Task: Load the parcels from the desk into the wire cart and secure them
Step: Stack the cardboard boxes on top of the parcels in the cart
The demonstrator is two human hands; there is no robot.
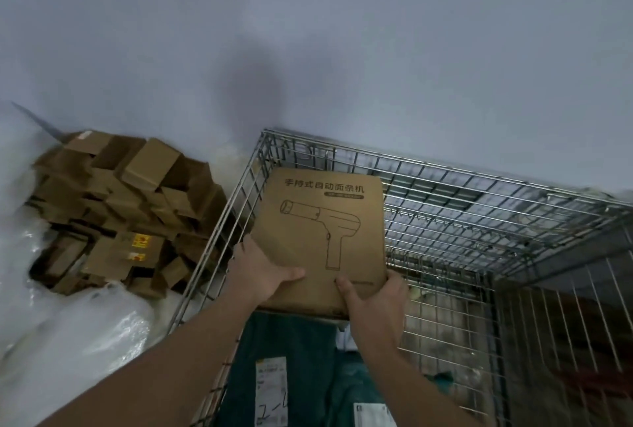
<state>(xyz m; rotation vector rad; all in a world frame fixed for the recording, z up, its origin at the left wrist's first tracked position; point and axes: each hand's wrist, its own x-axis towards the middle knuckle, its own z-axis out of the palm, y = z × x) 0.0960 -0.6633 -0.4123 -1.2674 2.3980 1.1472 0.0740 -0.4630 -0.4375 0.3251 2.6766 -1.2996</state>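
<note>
Head view: you hold a flat cardboard box (pixel 322 231), printed with a line drawing of a handheld noodle maker, above the open top of the wire cart (pixel 479 207). Your left hand (pixel 263 272) grips its near left edge, thumb on the printed face; your right hand (pixel 373 296) grips the near right corner the same way. Below the box, 2 dark green mailer bags (pixel 301 341) with white labels lie in the cart. Left of the cart's rim, loose small cartons (pixel 123 207) pile against clear plastic wrap (pixel 68 341).
</note>
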